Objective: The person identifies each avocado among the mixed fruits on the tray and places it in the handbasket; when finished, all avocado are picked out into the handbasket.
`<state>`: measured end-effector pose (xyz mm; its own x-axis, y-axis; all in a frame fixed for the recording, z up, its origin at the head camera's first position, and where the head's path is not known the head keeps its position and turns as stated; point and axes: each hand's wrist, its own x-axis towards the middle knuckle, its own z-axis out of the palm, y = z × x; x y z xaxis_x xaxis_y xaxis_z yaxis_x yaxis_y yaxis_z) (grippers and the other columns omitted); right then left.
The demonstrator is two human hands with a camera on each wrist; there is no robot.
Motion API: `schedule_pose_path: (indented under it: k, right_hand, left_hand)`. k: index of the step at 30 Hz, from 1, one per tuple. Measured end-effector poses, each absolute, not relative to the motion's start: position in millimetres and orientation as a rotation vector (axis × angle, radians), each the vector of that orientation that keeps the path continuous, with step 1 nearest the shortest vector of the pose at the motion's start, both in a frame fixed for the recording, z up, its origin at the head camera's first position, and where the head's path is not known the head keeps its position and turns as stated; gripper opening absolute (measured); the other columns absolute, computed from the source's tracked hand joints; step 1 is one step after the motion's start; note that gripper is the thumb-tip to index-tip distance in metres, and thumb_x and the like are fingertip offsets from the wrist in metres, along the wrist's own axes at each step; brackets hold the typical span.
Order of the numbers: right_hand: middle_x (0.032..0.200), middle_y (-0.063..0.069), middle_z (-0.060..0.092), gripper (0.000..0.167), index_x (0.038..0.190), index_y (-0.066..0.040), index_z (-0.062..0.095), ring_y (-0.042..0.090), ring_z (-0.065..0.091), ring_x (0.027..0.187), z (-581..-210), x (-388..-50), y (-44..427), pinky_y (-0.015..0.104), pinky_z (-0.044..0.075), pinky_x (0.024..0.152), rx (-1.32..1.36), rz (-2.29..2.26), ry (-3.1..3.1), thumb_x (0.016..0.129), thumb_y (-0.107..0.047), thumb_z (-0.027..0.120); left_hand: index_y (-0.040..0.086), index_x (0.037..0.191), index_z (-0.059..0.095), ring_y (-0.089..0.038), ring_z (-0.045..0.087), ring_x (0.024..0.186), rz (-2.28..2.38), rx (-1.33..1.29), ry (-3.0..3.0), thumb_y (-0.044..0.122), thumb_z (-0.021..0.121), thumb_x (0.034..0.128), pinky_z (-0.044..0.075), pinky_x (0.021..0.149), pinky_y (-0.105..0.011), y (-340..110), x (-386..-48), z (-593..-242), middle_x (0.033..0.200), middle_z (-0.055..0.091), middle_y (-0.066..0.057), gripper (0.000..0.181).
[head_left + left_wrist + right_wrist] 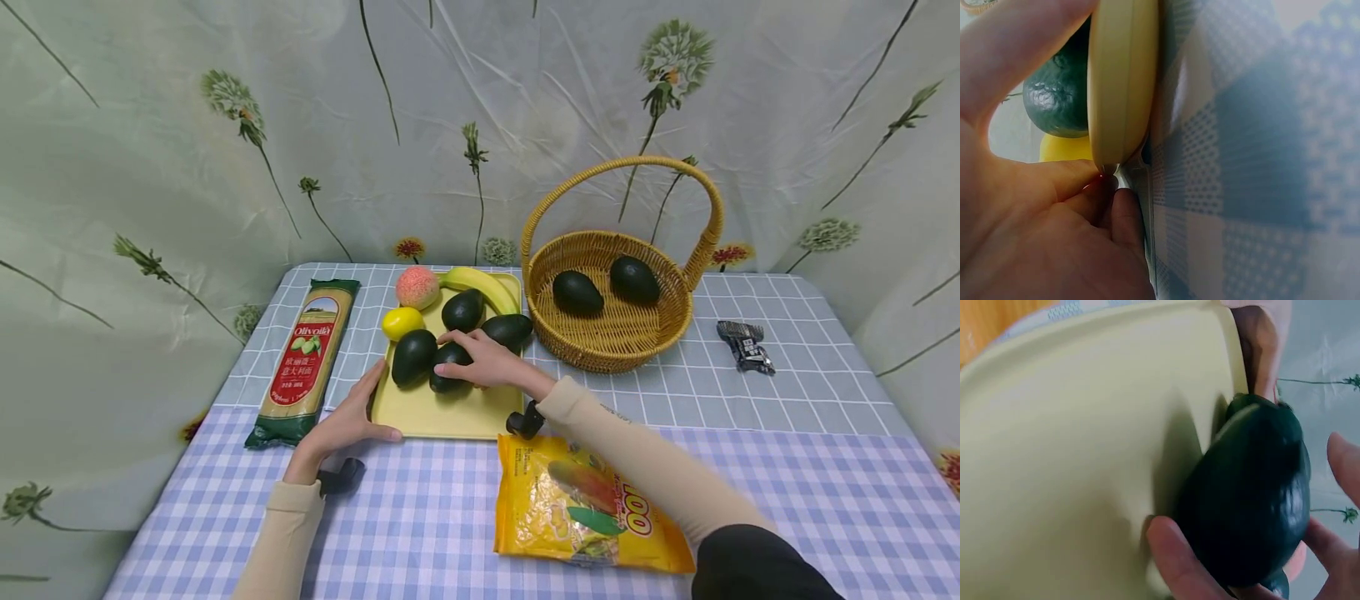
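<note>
A yellow tray (pixel 420 417) holds several dark green avocados, a banana (pixel 482 287), a lemon (pixel 402 323) and a peach (pixel 417 287). My left hand (pixel 348 425) holds the tray's near left corner, thumb along the front edge; in the left wrist view the fingers of that hand (pixel 1054 219) bend against the rim (pixel 1124 81). Over the near middle avocado (pixel 447 379), my right hand (pixel 483 360) has its thumb and fingers on opposite sides. The right wrist view shows this avocado (pixel 1247 500) between the digits of the right hand (pixel 1185 569).
Right of the tray stands a wicker basket (pixel 607 350) with a tall handle and two avocados inside. A pasta pack (pixel 303 367) lies at the left. Under my right forearm is a yellow candy bag (pixel 570 508); a small black wrapper (pixel 746 346) lies far right.
</note>
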<state>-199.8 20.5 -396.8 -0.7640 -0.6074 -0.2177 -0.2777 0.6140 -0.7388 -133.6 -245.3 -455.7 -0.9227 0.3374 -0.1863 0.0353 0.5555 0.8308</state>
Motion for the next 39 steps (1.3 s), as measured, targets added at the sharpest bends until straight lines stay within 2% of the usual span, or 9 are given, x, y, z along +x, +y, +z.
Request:
schedule_pose_path:
  k: [4,8,15,21,25,32,36,39]
  right_hand:
    - [0.134,0.021,0.037,0.049,0.136,-0.02,0.047,0.032,0.061,0.071,-397.5,-196.1,17.2,0.032,0.05,0.065,-0.643,-1.056,2.361,0.092,-0.035,0.064]
    - [0.133,0.021,0.035,0.047,0.132,-0.019,0.05,0.033,0.062,0.068,-398.6,-195.2,18.2,0.032,0.053,0.06,-0.631,-1.141,2.312,0.09,-0.027,0.068]
    - [0.139,0.02,0.031,0.045,0.13,-0.019,0.052,0.027,0.063,0.082,-394.2,-195.4,30.7,0.037,0.057,0.065,-0.711,-1.203,2.244,0.089,-0.023,0.07]
    - [0.134,0.017,0.037,0.04,0.129,-0.013,0.053,0.027,0.049,0.106,-381.5,-197.6,52.5,0.04,0.055,0.072,-0.892,-1.287,2.195,0.091,-0.021,0.066]
    - [0.133,0.013,0.041,0.039,0.129,-0.011,0.052,0.024,0.046,0.11,-372.7,-202.1,74.4,0.039,0.052,0.079,-0.973,-1.368,2.155,0.092,-0.017,0.064]
    - [0.139,0.007,0.038,0.048,0.136,-0.015,0.044,0.029,0.06,0.095,-356.5,-210.1,124.1,0.049,0.049,0.082,-0.846,-1.479,2.121,0.092,-0.017,0.064]
    - [0.14,0.009,0.037,0.052,0.138,-0.014,0.041,0.028,0.05,0.112,-354.1,-219.0,155.0,0.044,0.045,0.09,-0.783,-1.504,2.198,0.092,-0.018,0.064]
    - [0.141,0.01,0.036,0.054,0.14,-0.014,0.039,0.029,0.044,0.118,-354.4,-226.7,178.8,0.042,0.045,0.093,-0.706,-1.527,2.244,0.092,-0.019,0.064]
  left_hand:
    - [0.003,0.153,0.002,-0.041,0.005,0.141,1.316,0.31,2.465,0.031,0.087,0.0676,0.008,0.11,-0.061,-245.6,-133.7,-455.9,0.158,0.002,-0.02,0.123]
    - [0.003,0.153,0.002,-0.041,0.005,0.141,1.317,0.314,2.464,0.031,0.087,0.0678,0.008,0.11,-0.061,-246.1,-133.4,-456.4,0.157,0.002,-0.02,0.123]
    - [0.004,0.153,0.003,-0.041,0.005,0.141,1.302,0.302,2.473,0.032,0.087,0.0673,0.008,0.11,-0.06,-246.0,-133.7,-456.5,0.158,0.002,-0.02,0.124]
    - [0.004,0.153,0.003,-0.04,0.005,0.142,1.29,0.298,2.481,0.032,0.087,0.0672,0.007,0.111,-0.059,-245.5,-134.0,-455.7,0.158,0.003,-0.02,0.124]
    - [0.003,0.153,0.003,-0.04,0.005,0.142,1.29,0.306,2.486,0.031,0.087,0.0667,0.007,0.111,-0.059,-245.0,-133.6,-454.9,0.158,0.003,-0.02,0.124]
    - [0.003,0.153,0.002,-0.04,0.004,0.142,1.282,0.298,2.494,0.03,0.088,0.0665,0.007,0.111,-0.058,-244.5,-133.7,-455.1,0.158,0.001,-0.02,0.125]
    - [0.003,0.153,0.002,-0.04,0.004,0.142,1.283,0.3,2.491,0.029,0.088,0.0663,0.007,0.111,-0.059,-244.9,-133.8,-455.1,0.158,0.0,-0.021,0.125]
    - [0.003,0.153,0.002,-0.04,0.005,0.142,1.282,0.298,2.493,0.03,0.088,0.0662,0.007,0.111,-0.058,-245.4,-133.9,-455.6,0.158,0.001,-0.02,0.125]
